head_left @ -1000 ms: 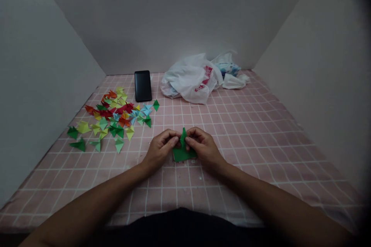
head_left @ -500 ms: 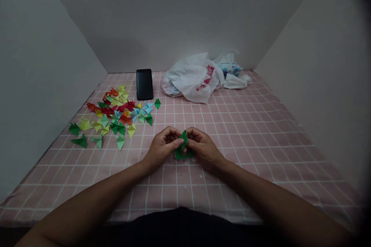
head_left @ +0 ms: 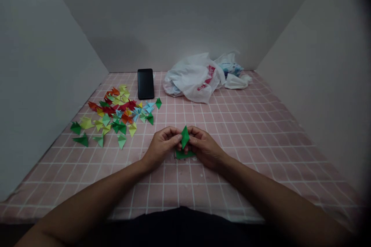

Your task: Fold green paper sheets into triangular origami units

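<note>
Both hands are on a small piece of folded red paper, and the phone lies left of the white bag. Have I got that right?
Not quite: the folded paper held by the left hand and right hand is green, not red, as the head view shows. The phone does lie left of the white bag.

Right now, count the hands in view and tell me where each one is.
2. The left hand holds the left side of a diamond-shaped green paper; the right hand holds its right side. No other hand shows, though parts of both are hidden.
</note>
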The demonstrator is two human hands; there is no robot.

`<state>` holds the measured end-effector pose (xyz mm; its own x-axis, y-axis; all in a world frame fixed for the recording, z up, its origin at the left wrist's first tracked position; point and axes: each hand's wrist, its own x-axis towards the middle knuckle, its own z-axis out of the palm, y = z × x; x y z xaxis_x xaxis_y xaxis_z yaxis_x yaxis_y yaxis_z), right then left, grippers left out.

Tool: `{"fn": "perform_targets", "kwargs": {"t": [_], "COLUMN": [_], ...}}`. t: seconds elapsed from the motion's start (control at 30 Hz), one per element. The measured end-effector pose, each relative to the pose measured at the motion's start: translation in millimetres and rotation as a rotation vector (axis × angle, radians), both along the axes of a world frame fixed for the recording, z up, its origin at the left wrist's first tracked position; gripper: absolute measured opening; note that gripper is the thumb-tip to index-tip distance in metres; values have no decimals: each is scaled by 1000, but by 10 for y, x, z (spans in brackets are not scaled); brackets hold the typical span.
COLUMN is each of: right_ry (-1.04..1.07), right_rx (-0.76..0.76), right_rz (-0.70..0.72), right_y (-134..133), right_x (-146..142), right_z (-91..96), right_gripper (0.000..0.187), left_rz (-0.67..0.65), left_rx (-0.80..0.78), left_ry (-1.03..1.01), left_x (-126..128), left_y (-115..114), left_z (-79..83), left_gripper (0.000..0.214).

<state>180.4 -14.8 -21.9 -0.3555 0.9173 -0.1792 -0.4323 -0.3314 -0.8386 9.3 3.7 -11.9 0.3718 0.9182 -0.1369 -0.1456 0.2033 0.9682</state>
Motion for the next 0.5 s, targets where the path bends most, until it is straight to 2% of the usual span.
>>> {"fn": "perform_targets", "kwargs": {"t": [0.23,0.5], "right_ry": [10,2], "right_rx": [-10,3], "right_rz": [25,39], "right_y": [10,9], "right_x": [3,22], "right_z": [1,-17], "right_gripper": [41,36], "left_rz": [-25,-68], "left_rx": [38,26], "left_ry": [10,20], "left_x": [-17,-25], "left_y": [3,1], "left_z": [7,29], "left_gripper": [27,30]}}
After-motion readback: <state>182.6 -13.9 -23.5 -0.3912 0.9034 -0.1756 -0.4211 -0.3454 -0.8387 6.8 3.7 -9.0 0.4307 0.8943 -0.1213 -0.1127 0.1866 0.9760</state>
